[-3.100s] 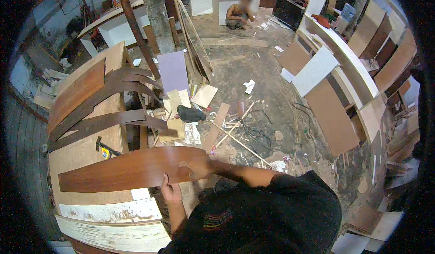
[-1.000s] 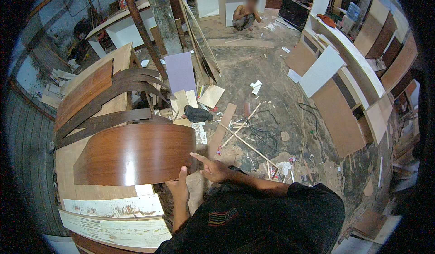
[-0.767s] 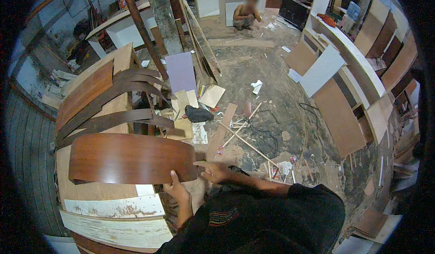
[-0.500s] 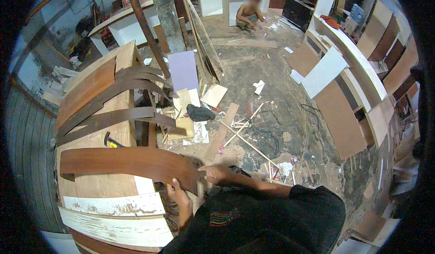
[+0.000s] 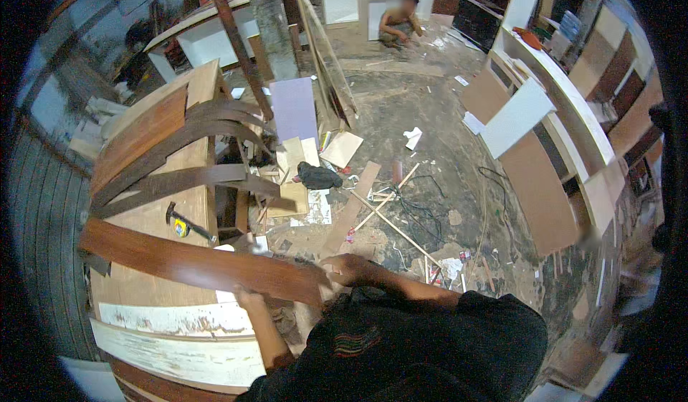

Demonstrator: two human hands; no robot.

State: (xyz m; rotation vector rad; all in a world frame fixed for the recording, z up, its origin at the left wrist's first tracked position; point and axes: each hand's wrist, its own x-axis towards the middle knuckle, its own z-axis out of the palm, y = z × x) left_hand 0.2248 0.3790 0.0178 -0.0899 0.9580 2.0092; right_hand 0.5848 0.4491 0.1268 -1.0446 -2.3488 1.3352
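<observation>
A long, brown wood-grain strip [image 5: 186, 259] lies slantwise across a wooden worktop [image 5: 147, 212], its near right end up against my body. My right hand [image 5: 347, 268] grips that end, fingers curled over it. Along the strip's near edge, my left hand [image 5: 252, 303] is closed, with its fingertips partly hidden by the strip. Beyond the strip sit a black-headed hammer [image 5: 170, 211] and a yellow tape measure [image 5: 180, 226]. More curved dark strips [image 5: 175, 180] arch over the far part of the worktop and hang past its right edge.
White worn boards [image 5: 179, 352] lie on the near worktop. Offcuts, a black cloth [image 5: 319, 177], crossed sticks [image 5: 390, 219] and cables litter the floor. At right stand a long cabinet frame and a pale panel [image 5: 516, 119]. A person [image 5: 401, 22] crouches at the back.
The strip has turned, its left end shifting farther away and left, its right part slightly nearer. My left hand slid left along its edge. More of the hammer and tape measure shows.
</observation>
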